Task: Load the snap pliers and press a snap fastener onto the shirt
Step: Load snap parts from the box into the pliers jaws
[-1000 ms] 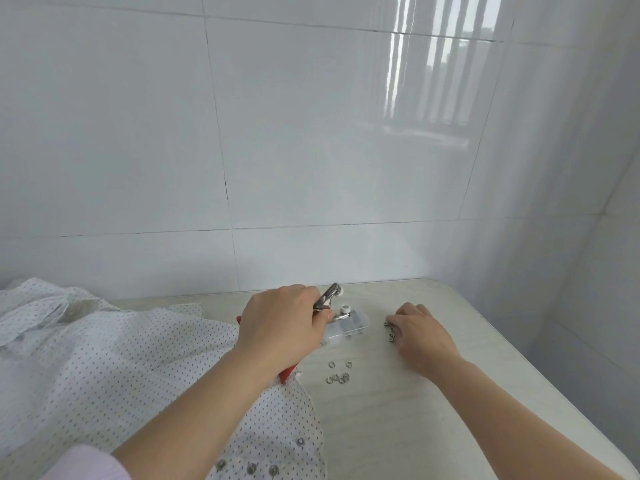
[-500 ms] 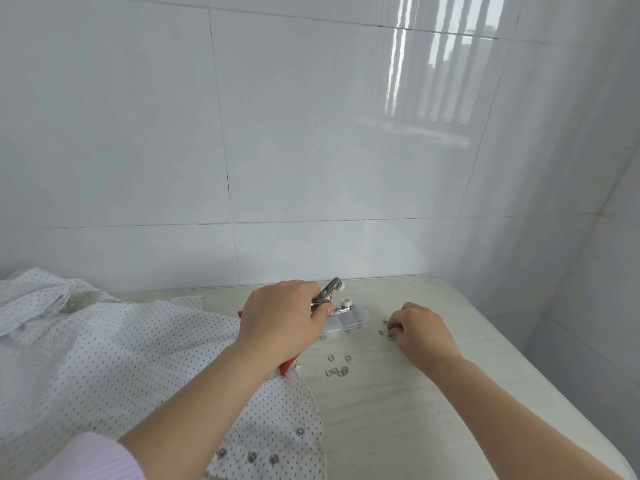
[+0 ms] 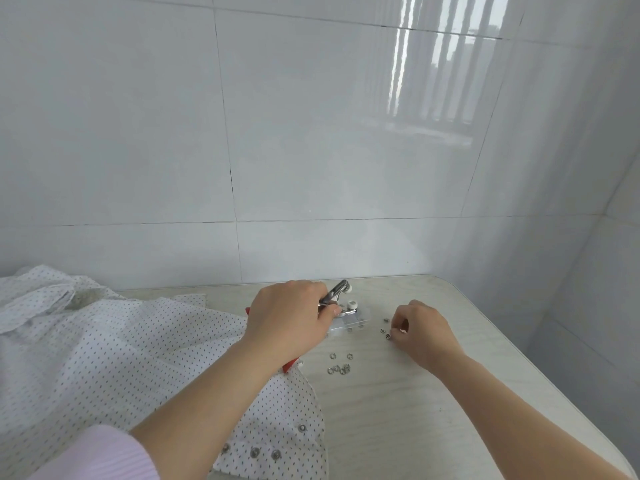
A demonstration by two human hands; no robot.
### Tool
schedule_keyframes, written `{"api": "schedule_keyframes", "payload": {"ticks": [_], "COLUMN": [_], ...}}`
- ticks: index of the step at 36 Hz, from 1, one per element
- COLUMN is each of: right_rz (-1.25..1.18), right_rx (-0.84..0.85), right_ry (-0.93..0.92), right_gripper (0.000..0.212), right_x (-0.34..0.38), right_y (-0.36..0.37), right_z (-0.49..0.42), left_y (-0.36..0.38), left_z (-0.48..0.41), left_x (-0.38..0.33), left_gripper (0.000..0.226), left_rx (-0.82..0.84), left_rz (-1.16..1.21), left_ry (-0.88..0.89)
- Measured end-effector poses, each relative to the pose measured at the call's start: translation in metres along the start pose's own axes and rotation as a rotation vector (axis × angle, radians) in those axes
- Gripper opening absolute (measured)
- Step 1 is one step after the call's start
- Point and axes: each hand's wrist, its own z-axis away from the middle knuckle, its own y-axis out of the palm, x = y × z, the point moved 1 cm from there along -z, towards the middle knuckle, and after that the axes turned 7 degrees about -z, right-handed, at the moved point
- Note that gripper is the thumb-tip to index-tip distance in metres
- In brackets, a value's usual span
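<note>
My left hand (image 3: 289, 317) grips the snap pliers (image 3: 337, 296) by their red handles, metal jaws with white tips pointing up and right, over the shirt's edge. The white dotted shirt (image 3: 104, 358) lies spread over the left of the table, with several snaps (image 3: 254, 452) fixed along its near hem. My right hand (image 3: 420, 329) rests on the table to the right, fingertips pinched on a small snap piece (image 3: 388, 336). One or two more loose snap pieces (image 3: 382, 329) lie just left of the fingers.
A clear plastic box (image 3: 349, 322) sits on the pale table (image 3: 398, 410) under the pliers' jaws. A cluster of loose metal rings (image 3: 339, 368) lies in front of it. The tiled wall stands close behind; the table's right edge drops off at the right.
The right hand's fingers have curled and closed on a snap piece on the table. The left hand and pliers have stayed nearly still.
</note>
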Motion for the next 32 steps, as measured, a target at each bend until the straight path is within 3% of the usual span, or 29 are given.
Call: {"api": "schedule_keyframes", "payload": {"ticks": [12, 18, 32], "right_rz": [-0.506, -0.887, -0.97], "right_rx": [-0.024, 0.175, 0.429], "right_ry": [0.147, 0.179, 0.268], "right_gripper": [0.013, 0.004, 0.002], "right_x": [0.032, 0.056, 0.077], "right_y": [-0.022, -0.038, -0.046], "right_z": [-0.001, 0.005, 0.017], "left_y": [-0.003, -0.008, -0.024], "left_z": [0.001, 0.004, 0.026], "left_x": [-0.006, -0.006, 0.007], "left_gripper": [0.028, 0.03, 0.034], "left_rx": [0.041, 0.025, -0.04], "left_rz": [-0.011, -0.009, 0.119], "left_ry": [0.029, 0.045, -0.007]}}
